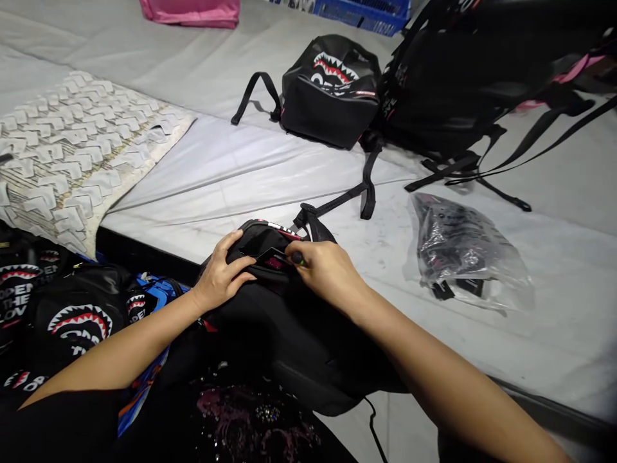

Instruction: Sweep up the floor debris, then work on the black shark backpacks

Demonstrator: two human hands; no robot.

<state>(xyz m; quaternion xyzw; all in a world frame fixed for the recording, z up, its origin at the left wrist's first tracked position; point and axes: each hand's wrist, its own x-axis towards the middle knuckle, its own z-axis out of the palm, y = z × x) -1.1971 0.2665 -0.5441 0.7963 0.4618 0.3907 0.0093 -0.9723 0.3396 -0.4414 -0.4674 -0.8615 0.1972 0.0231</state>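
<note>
A black backpack [289, 321] lies across my lap and against the table edge, its upper pocket partly open with a bit of pink showing inside. At the pocket's left side, my left hand [222, 273] grips the fabric, thumb and fingers close to a small flat black piece [270, 254]. My right hand [325, 267] is closed around a small tool with a dark handle [297, 258], held at the pocket's right side. What the tool's tip touches is hidden. A black strap [337, 202] with a buckle runs from the backpack onto the table.
Farther back stand a black shark-mouth backpack [332, 96] and a larger pile of black bags [448, 77]. A clear plastic bag of dark parts [463, 251] lies right on the table [289, 167]. Left are a sheet with white pieces [77, 148] and more printed bags [77, 315].
</note>
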